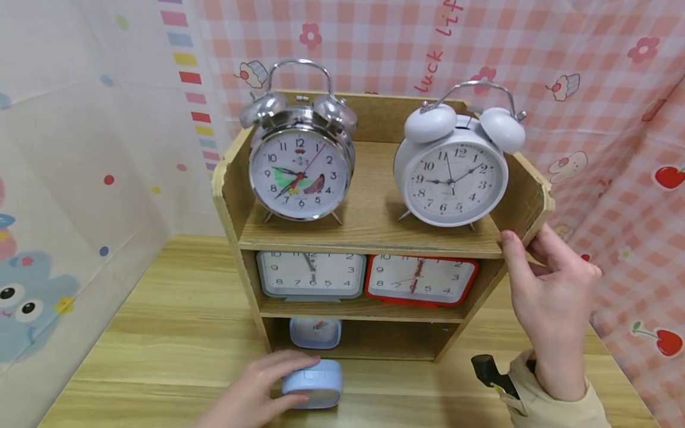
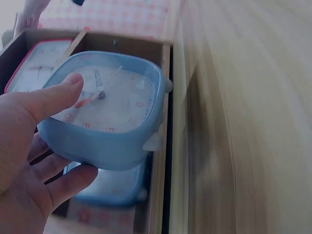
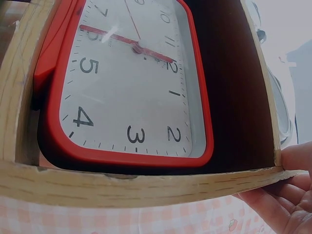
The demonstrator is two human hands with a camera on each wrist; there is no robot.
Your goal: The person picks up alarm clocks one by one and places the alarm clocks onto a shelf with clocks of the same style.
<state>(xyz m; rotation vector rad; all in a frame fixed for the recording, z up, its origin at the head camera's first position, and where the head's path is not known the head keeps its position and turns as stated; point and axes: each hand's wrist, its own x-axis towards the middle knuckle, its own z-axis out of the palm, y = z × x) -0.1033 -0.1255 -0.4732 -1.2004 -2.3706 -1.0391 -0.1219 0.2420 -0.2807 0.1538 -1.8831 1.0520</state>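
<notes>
My left hand (image 1: 259,383) holds a light blue alarm clock (image 1: 316,375) in front of the shelf's bottom level. In the left wrist view the thumb lies over the clock's face (image 2: 122,100) and the fingers are under its body. Another light blue clock (image 1: 316,334) stands behind it on the bottom level. With thumb and fingers, my right hand (image 1: 559,291) grips the right side panel of the small wooden shelf (image 1: 369,238), just below the top board. The right wrist view shows a red-framed clock (image 3: 122,97) inside, near that hand.
On the top board stand a silver twin-bell clock (image 1: 301,172) and a white twin-bell clock (image 1: 455,178). A grey clock (image 1: 312,276) sits beside the red one on the middle level. The shelf rests on a wooden table (image 1: 160,333) before a checked cloth backdrop (image 1: 374,53).
</notes>
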